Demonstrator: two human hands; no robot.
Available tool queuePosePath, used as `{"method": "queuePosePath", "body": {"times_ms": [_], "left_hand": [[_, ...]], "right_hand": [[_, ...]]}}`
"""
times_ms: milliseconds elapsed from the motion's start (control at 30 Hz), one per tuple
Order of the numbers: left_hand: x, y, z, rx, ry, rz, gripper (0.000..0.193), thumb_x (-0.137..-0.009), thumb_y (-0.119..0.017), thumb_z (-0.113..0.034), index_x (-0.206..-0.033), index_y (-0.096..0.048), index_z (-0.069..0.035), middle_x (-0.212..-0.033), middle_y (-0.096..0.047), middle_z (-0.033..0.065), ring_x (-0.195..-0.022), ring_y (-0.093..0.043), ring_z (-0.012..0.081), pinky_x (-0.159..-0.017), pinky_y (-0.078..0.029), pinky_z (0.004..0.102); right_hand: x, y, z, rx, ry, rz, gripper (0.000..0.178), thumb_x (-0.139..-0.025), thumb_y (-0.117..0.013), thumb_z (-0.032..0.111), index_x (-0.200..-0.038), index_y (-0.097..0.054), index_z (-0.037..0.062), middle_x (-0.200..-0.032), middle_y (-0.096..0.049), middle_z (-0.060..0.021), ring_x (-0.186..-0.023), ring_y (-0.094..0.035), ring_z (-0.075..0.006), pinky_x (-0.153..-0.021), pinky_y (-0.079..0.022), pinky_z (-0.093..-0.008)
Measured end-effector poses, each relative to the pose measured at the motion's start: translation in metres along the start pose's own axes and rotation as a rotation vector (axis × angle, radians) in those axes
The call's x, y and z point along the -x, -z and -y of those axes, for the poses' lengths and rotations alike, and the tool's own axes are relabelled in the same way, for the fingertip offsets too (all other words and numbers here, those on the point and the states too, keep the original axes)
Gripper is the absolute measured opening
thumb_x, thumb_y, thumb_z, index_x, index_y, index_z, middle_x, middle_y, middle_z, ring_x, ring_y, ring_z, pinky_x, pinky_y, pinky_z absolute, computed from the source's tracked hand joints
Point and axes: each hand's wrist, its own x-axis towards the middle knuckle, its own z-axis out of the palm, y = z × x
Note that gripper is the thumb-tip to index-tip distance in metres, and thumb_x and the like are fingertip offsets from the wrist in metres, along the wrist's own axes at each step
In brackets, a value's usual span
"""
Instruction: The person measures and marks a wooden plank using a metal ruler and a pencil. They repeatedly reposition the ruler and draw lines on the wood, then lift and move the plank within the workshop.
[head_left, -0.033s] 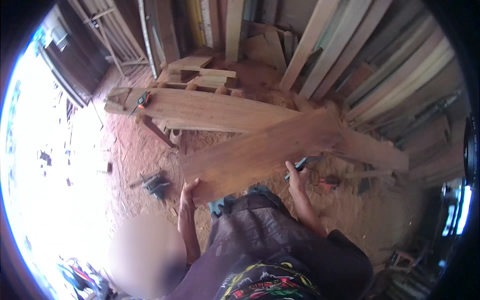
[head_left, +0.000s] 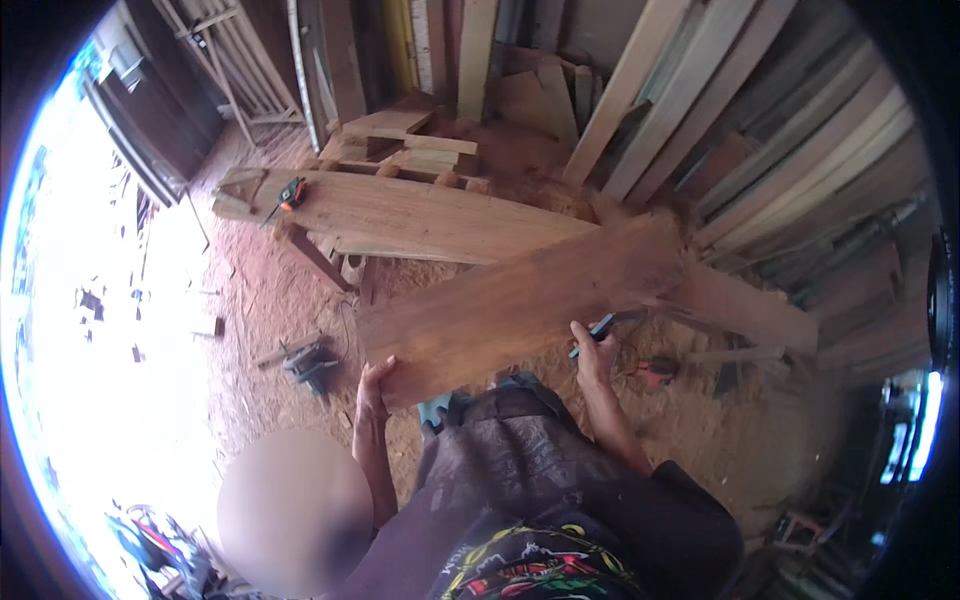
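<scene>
A wide brown board point(head_left: 500, 310) lies slanted in front of me, its far right end resting across a long plank point(head_left: 440, 218). My left hand point(head_left: 374, 388) is closed round the board's near left corner, thumb on top. By the board's near right edge, my right hand point(head_left: 597, 358) grips a slim blue-and-black tool point(head_left: 603, 327); its exact kind cannot be made out. A black-and-orange tape measure point(head_left: 291, 194) sits on the plank's left end.
On the sawdust-covered floor, a dark power tool point(head_left: 312, 367) stands left of the board and a red tool point(head_left: 657, 372) lies to the right. Cut wood pieces point(head_left: 430, 150) are stacked behind the plank. Tall boards point(head_left: 690, 95) lean along the back and right.
</scene>
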Motion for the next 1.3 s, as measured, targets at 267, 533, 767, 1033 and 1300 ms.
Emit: {"method": "queuePosePath", "body": {"times_ms": [267, 533, 767, 1033, 1300], "left_hand": [[0.073, -0.032, -0.020, 0.082, -0.366, -0.232, 0.061, -0.085, -0.070, -0.027, -0.138, -0.055, 0.000, -0.119, -0.068, 0.0137, -0.104, -0.068, 0.0298, -0.091, -0.057, 0.0454], [0.085, -0.014, -0.042, 0.291, -0.472, -0.361, 0.054, -0.087, -0.065, -0.029, -0.131, -0.057, 0.002, -0.117, -0.068, 0.0154, -0.106, -0.068, 0.0316, -0.092, -0.057, 0.0463], [0.081, -0.026, -0.096, 0.235, -0.532, -0.356, 0.057, -0.089, -0.064, -0.030, -0.135, -0.054, 0.002, -0.122, -0.065, 0.0166, -0.108, -0.067, 0.0335, -0.091, -0.058, 0.0460], [0.036, -0.097, -0.152, 0.048, -0.580, -0.604, 0.042, -0.089, -0.066, -0.030, -0.119, -0.060, -0.001, -0.107, -0.061, 0.0097, -0.106, -0.063, 0.0271, -0.088, -0.057, 0.0425], [0.009, -0.202, -0.238, -0.323, -0.668, -0.863, 0.026, -0.096, -0.063, -0.026, -0.109, -0.065, -0.004, -0.104, -0.060, 0.0055, -0.101, -0.059, 0.0181, -0.091, -0.052, 0.0352]], "right_hand": [[-0.008, -0.076, 0.097, -0.045, 0.143, 0.169, 0.038, -0.082, -0.086, 0.021, -0.103, -0.059, 0.0030, -0.094, -0.060, -0.0028, -0.083, -0.060, -0.0151, -0.067, -0.050, -0.0347], [-0.007, -0.196, 0.154, -0.079, 0.230, 0.293, 0.030, -0.081, -0.086, 0.009, -0.093, -0.058, 0.0100, -0.079, -0.054, 0.0055, -0.066, -0.051, -0.0065, -0.060, -0.043, -0.0252], [-0.052, -0.283, 0.161, -0.119, 0.316, 0.460, 0.029, -0.080, -0.086, 0.014, -0.091, -0.059, 0.0090, -0.081, -0.060, 0.0030, -0.067, -0.055, -0.0066, -0.061, -0.045, -0.0252], [-0.118, -0.337, 0.130, -0.158, 0.175, 0.516, 0.027, -0.082, -0.084, 0.013, -0.091, -0.059, 0.0080, -0.078, -0.062, 0.0003, -0.061, -0.058, -0.0089, -0.054, -0.046, -0.0261], [-0.167, -0.318, 0.135, -0.197, -0.021, 0.595, 0.037, -0.086, -0.087, 0.031, -0.095, -0.065, 0.0017, -0.089, -0.069, -0.0057, -0.073, -0.065, -0.0106, -0.061, -0.051, -0.0256]]}}
